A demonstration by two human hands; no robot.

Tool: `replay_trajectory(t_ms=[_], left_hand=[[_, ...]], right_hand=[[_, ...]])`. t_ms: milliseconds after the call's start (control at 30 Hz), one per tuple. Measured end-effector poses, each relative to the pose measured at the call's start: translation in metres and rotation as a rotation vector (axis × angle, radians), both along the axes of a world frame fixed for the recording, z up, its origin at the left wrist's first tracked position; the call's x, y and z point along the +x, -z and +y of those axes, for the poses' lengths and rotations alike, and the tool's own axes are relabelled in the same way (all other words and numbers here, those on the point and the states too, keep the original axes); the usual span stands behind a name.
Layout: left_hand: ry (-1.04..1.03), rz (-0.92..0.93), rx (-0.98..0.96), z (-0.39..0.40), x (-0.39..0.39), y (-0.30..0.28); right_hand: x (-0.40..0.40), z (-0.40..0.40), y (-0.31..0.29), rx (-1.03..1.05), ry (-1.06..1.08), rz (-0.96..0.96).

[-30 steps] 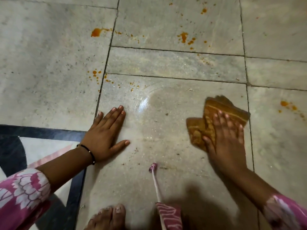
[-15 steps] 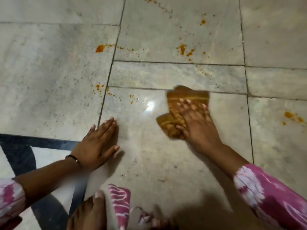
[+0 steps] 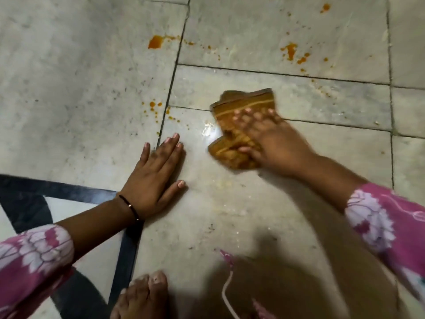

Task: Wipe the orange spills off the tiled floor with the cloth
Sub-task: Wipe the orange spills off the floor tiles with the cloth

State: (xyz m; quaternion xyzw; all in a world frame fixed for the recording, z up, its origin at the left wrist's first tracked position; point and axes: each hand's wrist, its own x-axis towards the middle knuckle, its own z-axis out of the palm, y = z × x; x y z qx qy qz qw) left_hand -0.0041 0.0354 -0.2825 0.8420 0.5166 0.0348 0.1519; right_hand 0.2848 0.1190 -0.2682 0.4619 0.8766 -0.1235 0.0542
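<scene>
A crumpled orange-brown cloth (image 3: 239, 111) lies on the grey tiled floor (image 3: 80, 107), across a grout line in the middle of the view. My right hand (image 3: 271, 141) presses it down with spread, straight fingers; the hand is blurred. My left hand (image 3: 154, 176) rests flat on the floor to the left of the cloth, fingers straight, holding nothing. Orange spills show farther out: a blob (image 3: 155, 41) at upper left, small drops (image 3: 153, 105) just left of the grout line, and splashes (image 3: 291, 50) at upper right. A wet sheen (image 3: 208, 131) lies beside the cloth.
A black inlay band (image 3: 69, 192) with white marble runs across the lower left floor. My bare foot (image 3: 142, 295) stands at the bottom edge. A pink patterned garment with a white cord (image 3: 226, 288) hangs at bottom centre.
My right hand has slid the cloth from the right side of the big tile to the left and farther out, onto the grout line. My left hand stays flat in place.
</scene>
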Motion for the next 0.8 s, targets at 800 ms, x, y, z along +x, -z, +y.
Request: replay_trajectory(t_ms=[800], left_hand=[[-0.413, -0.399, 0.039, -0.003, -0.001, 0.001]], right_hand=[[-0.057, -0.088, -0.005, 0.008, -0.396, -0.046]])
